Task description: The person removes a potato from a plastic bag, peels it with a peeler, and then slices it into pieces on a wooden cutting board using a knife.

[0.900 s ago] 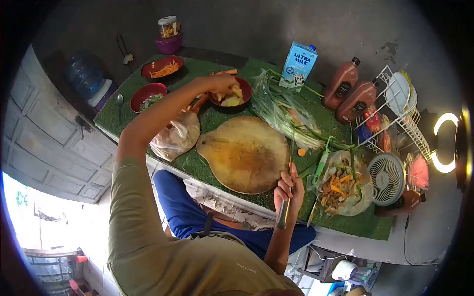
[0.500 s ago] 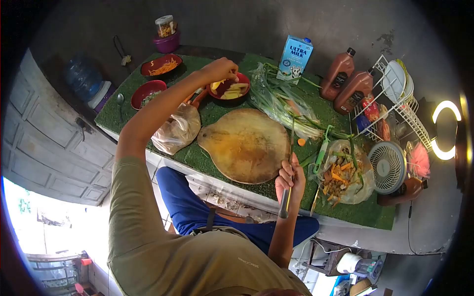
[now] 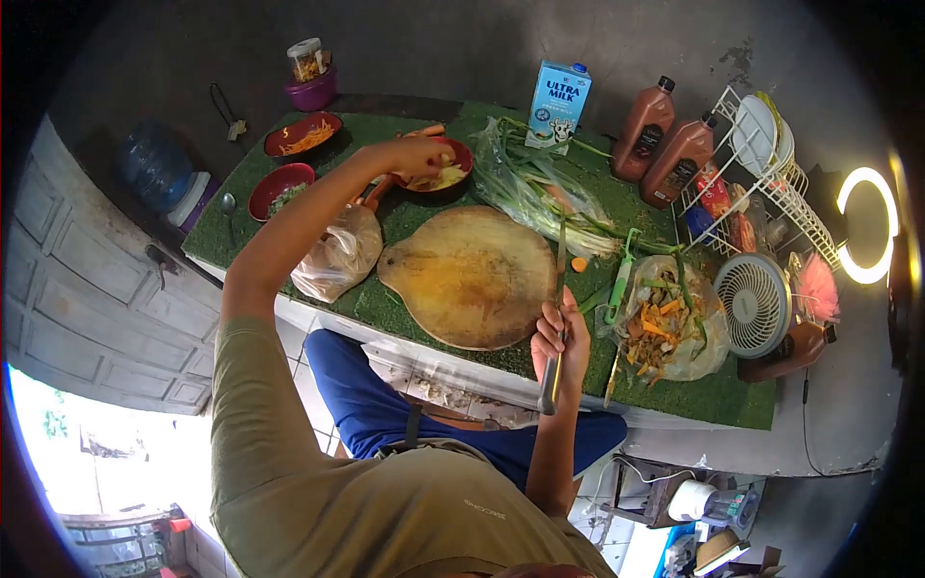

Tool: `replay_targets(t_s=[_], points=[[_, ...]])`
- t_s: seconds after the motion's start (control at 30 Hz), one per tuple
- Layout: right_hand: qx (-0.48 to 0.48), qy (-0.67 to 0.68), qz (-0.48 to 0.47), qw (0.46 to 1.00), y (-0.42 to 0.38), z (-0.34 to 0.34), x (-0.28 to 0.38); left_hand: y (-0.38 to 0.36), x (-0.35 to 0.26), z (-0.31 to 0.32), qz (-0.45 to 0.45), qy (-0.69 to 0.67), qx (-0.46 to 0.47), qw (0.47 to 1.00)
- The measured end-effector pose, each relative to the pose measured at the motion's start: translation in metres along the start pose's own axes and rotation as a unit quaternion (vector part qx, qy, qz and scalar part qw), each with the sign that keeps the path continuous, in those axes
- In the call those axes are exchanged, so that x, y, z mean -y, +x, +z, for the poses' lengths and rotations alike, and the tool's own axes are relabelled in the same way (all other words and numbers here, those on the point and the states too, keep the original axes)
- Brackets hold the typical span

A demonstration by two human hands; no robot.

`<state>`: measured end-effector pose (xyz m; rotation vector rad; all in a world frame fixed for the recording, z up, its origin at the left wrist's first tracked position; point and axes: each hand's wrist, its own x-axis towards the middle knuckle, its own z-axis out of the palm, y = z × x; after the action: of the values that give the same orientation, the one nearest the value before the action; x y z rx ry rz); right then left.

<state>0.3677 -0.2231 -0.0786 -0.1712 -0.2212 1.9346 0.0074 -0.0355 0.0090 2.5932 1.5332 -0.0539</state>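
Observation:
My left hand [image 3: 424, 159] is bent down into a red bowl [image 3: 466, 154] at the back of the counter. Its fingers are curled at the pale yellow cut pieces [image 3: 449, 177]; what they pinch is hidden. Upright in my right hand [image 3: 563, 337] is a knife [image 3: 550, 380], held by its dark handle with the blade pointing away from me. Between my arms lies a stained wooden cutting board [image 3: 472, 279], with nothing on it. A small orange carrot piece [image 3: 579, 264] sits just right of the blade.
A bag of spring onions [image 3: 549, 188] lies behind the board, a milk carton [image 3: 559, 106] beyond it. To the right are a peeler [image 3: 621, 279], a bag of peelings [image 3: 665, 328] and a fan [image 3: 753, 306]. Leftward stand a clear bag [image 3: 337, 255] and a bowl of carrot shreds [image 3: 294, 138].
My left hand has lowered into the red bowl, and the yellow piece seen under it is now hidden. My right hand keeps the knife almost still. The whole view has shifted slightly.

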Motion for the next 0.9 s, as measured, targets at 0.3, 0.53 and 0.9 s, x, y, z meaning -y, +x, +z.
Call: replay_targets(t_s=[0.3,0.53,0.9], points=[[-0.008,-0.002,0.003,1.000,0.000,-0.005,0.000,0.001,0.020,0.028,-0.026,-0.055,-0.128,0.990],[0.019,-0.009,-0.006,1.000,-0.001,-0.008,-0.001,-0.011,0.005,0.012,-0.101,-0.047,-0.119,0.987],[-0.024,-0.045,-0.019,0.999,-0.001,-0.004,-0.001,-0.030,-0.002,0.008,-0.050,0.063,-0.264,0.961]])
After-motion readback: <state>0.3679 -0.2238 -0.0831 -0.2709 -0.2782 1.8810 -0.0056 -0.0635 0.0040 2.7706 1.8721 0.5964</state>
